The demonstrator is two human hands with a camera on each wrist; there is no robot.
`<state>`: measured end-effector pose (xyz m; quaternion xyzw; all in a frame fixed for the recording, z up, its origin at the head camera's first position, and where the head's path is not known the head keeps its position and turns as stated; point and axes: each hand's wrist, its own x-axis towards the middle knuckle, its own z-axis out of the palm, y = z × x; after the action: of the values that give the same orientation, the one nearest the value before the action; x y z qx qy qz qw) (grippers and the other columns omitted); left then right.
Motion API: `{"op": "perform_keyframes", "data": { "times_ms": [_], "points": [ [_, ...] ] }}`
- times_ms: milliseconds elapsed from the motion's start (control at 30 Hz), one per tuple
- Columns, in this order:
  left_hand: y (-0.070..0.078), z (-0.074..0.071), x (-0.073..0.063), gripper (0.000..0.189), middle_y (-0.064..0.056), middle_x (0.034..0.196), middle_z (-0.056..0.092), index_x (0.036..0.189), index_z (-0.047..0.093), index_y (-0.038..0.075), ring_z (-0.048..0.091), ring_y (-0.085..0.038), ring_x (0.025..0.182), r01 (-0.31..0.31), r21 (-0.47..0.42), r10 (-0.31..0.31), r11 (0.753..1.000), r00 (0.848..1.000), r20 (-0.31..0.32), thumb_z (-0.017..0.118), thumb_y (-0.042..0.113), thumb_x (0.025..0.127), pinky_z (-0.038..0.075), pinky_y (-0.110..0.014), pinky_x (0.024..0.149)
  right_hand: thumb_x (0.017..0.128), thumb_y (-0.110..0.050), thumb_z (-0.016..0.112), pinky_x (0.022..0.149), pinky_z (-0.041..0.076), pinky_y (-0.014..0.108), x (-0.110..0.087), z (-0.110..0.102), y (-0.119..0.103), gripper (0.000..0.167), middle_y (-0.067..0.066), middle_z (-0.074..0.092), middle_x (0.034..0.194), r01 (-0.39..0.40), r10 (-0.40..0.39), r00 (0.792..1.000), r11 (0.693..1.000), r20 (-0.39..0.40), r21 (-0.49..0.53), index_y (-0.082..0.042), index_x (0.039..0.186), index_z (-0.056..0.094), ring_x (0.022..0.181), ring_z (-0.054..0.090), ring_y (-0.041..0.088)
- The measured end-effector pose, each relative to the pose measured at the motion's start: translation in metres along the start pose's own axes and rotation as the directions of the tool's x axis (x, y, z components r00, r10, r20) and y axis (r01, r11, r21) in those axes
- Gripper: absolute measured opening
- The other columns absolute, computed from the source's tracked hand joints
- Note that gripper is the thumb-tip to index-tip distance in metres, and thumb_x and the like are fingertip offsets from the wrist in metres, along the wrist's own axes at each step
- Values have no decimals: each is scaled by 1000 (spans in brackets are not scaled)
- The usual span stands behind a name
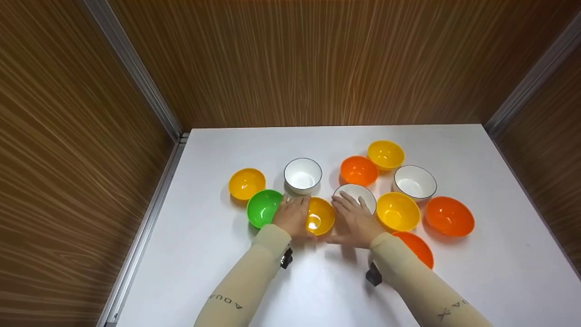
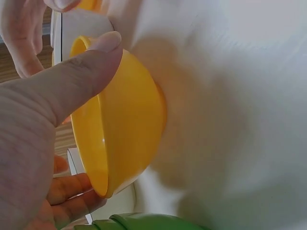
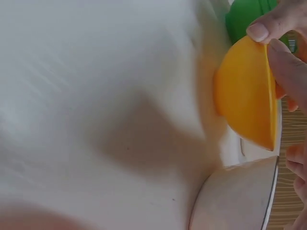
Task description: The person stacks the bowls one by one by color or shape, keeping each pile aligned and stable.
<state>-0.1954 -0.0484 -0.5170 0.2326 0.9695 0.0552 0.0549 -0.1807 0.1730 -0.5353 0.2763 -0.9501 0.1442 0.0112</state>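
My left hand (image 1: 292, 218) grips a yellow bowl (image 1: 323, 217) from its left side, with the thumb on the near part of the rim and fingers on the far part, as the left wrist view (image 2: 127, 124) shows. The bowl is upright, its base at or close to the table. To its right is my right hand (image 1: 356, 223), fingers spread over a white bowl (image 1: 363, 195) with a dark rim, which it partly covers. In the right wrist view its thumb (image 3: 288, 64) lies near the yellow bowl's rim; contact is unclear. A green bowl (image 1: 262, 209) sits beside my left hand.
On the white table (image 1: 204, 281) are a yellow bowl (image 1: 246, 183) at left, a white bowl (image 1: 302, 175) behind, and several yellow, orange and white bowls at right. An orange bowl (image 1: 420, 250) lies partly under my right forearm. Wood-grain panels (image 1: 299, 63) enclose the table.
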Motion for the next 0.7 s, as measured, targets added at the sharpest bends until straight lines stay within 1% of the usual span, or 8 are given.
{"op": "perform_keyframes", "data": {
  "times_ms": [100, 200, 267, 367, 400, 467, 600, 700],
  "points": [
    [0, 0, 2, 114, -15, 147, 42, 148, 31, 1, 40, -30, 134, -1, -11, 1, 1000, 1000, 2, 84, 55, 62, 15, -52, 116, 72, -61, 74, 113, 14, 61, -8, -8, 6, 99, 10, 36, 151, 6, -5, 999, 999, -32, 38, -4, 146, 40, 143, 22, 29],
    [0, -1, 3, 112, -14, 144, 45, 146, 34, 1, 42, -30, 132, -5, -13, 5, 1000, 1000, -3, 85, 54, 62, 16, -51, 116, 73, -51, 79, 112, 24, 57, -17, -16, 14, 93, 14, 42, 147, 0, 10, 995, 995, -99, 95, 0, 142, 43, 138, 32, 32],
    [0, -1, 3, 110, -14, 142, 46, 145, 35, 2, 43, -29, 131, -9, -13, 9, 1000, 1000, -6, 85, 54, 62, 16, -50, 116, 74, -47, 80, 109, 32, 53, -24, -21, 21, 87, 15, 46, 142, -33, 50, 989, 992, -137, 123, 0, 139, 46, 132, 40, 33],
    [0, -1, 3, 111, -14, 142, 46, 145, 35, 1, 43, -30, 131, -11, -17, 11, 1000, 1000, -3, 85, 54, 61, 16, -49, 117, 79, -42, 77, 105, 37, 52, -35, -32, 32, 76, 18, 51, 135, -129, 158, 975, 976, -157, 177, 0, 136, 49, 124, 47, 36],
    [0, -1, 2, 112, -15, 142, 46, 145, 34, 1, 43, -30, 131, -10, -18, 10, 1000, 1000, -1, 85, 55, 61, 15, -48, 117, 81, -42, 75, 104, 38, 53, -39, -36, 36, 72, 17, 52, 133, -177, 209, 966, 964, -153, 199, -1, 134, 51, 122, 48, 36],
    [-1, -1, 1, 115, -16, 144, 44, 147, 32, 0, 41, -31, 133, -9, -19, 9, 1000, 1000, 3, 84, 57, 61, 15, -48, 117, 85, -40, 72, 100, 42, 53, -48, -43, 45, 62, 17, 56, 126, -270, 310, 941, 931, -140, 244, -2, 130, 54, 116, 52, 35],
    [-1, 2, -2, 116, -16, 147, 40, 148, 30, 0, 38, -31, 135, -9, -28, 9, 1000, 1000, 7, 81, 61, 63, 13, -48, 117, 90, -36, 67, 83, 53, 47, -64, -57, 63, 46, 17, 64, 107, -438, 486, 868, 846, -102, 305, -1, 118, 61, 94, 59, 32],
    [-2, 5, -5, 114, -15, 149, 38, 148, 30, 1, 36, -30, 137, -10, -34, 10, 999, 1000, 5, 79, 62, 65, 11, -49, 118, 92, -38, 63, 68, 54, 38, -77, -65, 73, 42, 14, 66, 91, -530, 571, 818, 793, -63, 300, -1, 109, 64, 78, 58, 28]
  ]
}}
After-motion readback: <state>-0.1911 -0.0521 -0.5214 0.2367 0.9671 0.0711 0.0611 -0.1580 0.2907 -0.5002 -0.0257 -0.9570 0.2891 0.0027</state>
